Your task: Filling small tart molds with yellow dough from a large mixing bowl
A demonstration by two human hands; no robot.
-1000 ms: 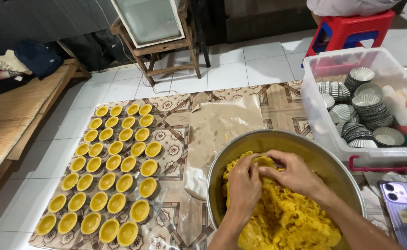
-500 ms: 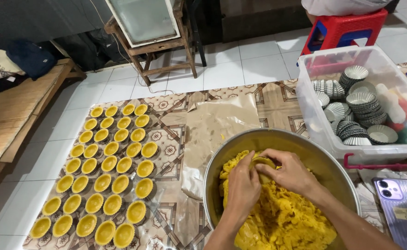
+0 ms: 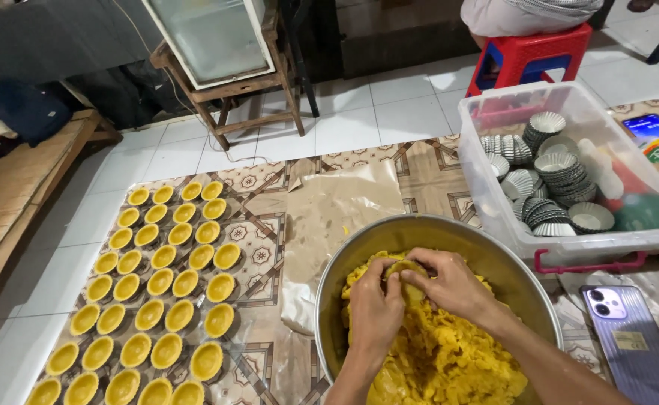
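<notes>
- Pinching at the far edge of the mass, a small lump of yellow dough [image 3: 406, 271] is held between both hands; it sits at the far side of the dough heap [image 3: 438, 352], inside the big metal bowl [image 3: 494, 251] near the bottom centre of the view.
- The left hand [image 3: 374, 307] is closed narrowly, thumb and fingertips pressed on the lump's left side; the right hand [image 3: 449, 283] is curled over it from the right, fingers bent tight on the same piece.
- The dough is judged soft, crumbly and somewhat greasy: a torn, ragged surface is shown, so it would likely smear or break apart if squeezed hard. A small portion is best taken with the fingertips, pulled loose from the heap's edge rather than dug from the middle.
- The bowl is judged heavy with its load and is best left resting on the patterned floor mat [image 3: 262, 259].
- To the left, rows of dough-lined tart moulds [image 3: 160, 285] are laid out on the mat, well apart from the bowl.
- Between them, a crumpled brown paper sheet [image 3: 337, 217] is spread.
- To the far right, a clear plastic tub [image 3: 487, 169] with stacks of empty fluted metal moulds [image 3: 554, 176] is seen; they are judged light and thin.
- A phone [image 3: 629, 337] lies at the near right.
</notes>
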